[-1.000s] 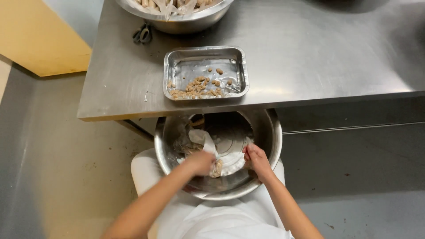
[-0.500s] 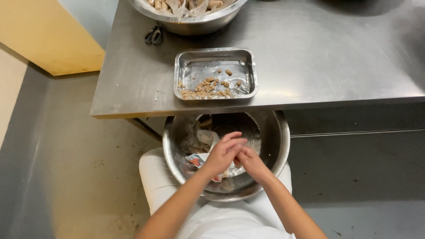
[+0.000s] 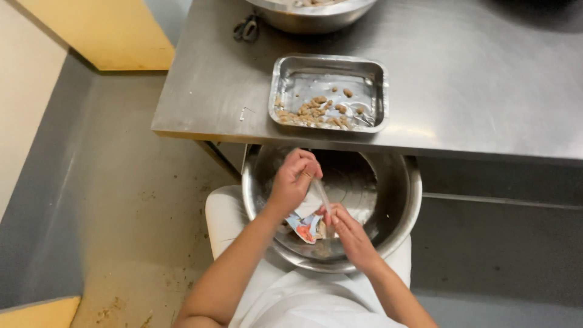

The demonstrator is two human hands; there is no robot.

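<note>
A big round steel bowl (image 3: 401, 200) rests on my lap, tucked partly under the table edge. Over it, my left hand (image 3: 293, 180) pinches the upper end of a thin pale strip (image 3: 322, 194). Lower down, my right hand (image 3: 345, 229) grips the other end of that strip. Torn pieces of pale and coloured wrapper (image 3: 305, 226) lie in the bowl just below my hands. On the table above, a rectangular steel tray (image 3: 376, 82) holds several small brown bits (image 3: 313, 109) along its near side.
A steel table (image 3: 473, 73) fills the upper right. At its far edge stands a second large steel bowl (image 3: 310, 18) with scissors (image 3: 246, 28) beside it. Grey floor (image 3: 121, 200) lies to the left, and a yellow panel (image 3: 115, 33) at top left.
My hands came together above the bowl, then drew apart along the strip: the left one rose, the right one dropped. The view shifted, so the table and tray sit farther right.
</note>
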